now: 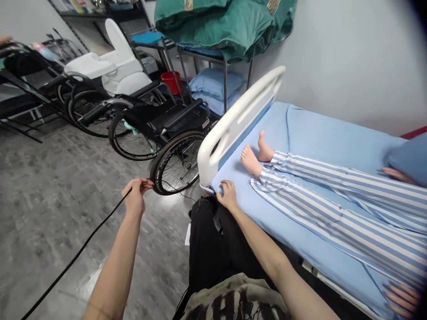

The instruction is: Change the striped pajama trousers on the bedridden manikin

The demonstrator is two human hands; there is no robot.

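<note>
My left hand (135, 196) is closed around a thin black cable (82, 250), held over the floor beside a wheelchair wheel. From my fingers the cable slants down to the lower left. My right hand (228, 194) lies on the blue sheet of the bed (313, 122), fingers stretched out, at the corner by the white footboard (211, 144). Just past it are the bare feet (251, 162) of a lying figure in blue-and-white striped trousers (320, 209). The figure's upper body is out of view.
A black wheelchair (180, 118) stands against the footboard, with a white commode chair (125, 80) and further wheelchairs behind. Green covers (216, 26) lie on a metal rack over blue pillows (215, 84). A red bucket (171, 82) stands nearby. The grey floor (53, 191) spreads at left.
</note>
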